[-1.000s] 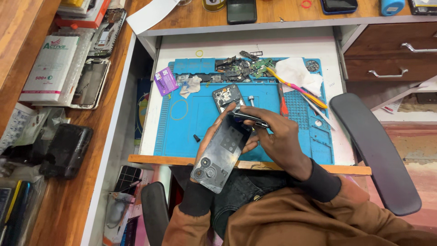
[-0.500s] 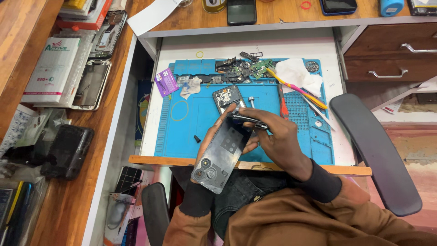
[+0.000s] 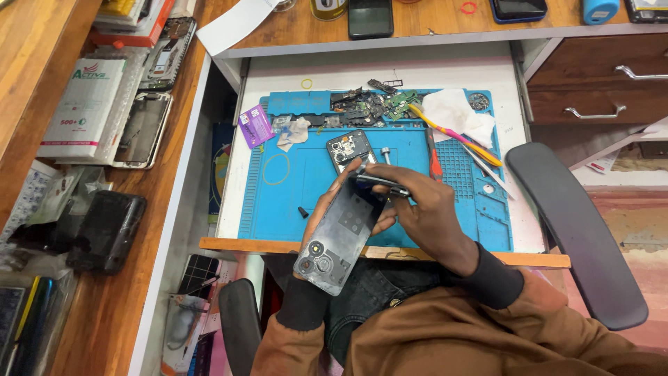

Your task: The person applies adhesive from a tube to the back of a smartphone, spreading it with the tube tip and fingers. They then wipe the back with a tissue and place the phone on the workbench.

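Hands meet over the near edge of the blue silicone repair mat (image 3: pixel 306 188), which lies on a white pull-out shelf (image 3: pixel 445 73). The left hand (image 3: pixel 327 230) holds a dark grey phone back cover with round camera holes (image 3: pixel 337 237) from below; the fingers wrap around its edges, the thumb at the left side. The long axis of the cover runs diagonally: the camera end points down-left, toward the person, and the other end points up-right, toward the mat. The right hand (image 3: pixel 424 216) pinches thin metal tweezers (image 3: pixel 379 182) between thumb and fingers, pressed together; the tips lie at the upper end of the cover. Just behind the hands, a small black phone part (image 3: pixel 350 147) rests on the mat, beside a small silver screw-like piece (image 3: pixel 385 153). A pink and yellow tool (image 3: pixel 456 136) and white tissue (image 3: pixel 452 111) lie farther right.
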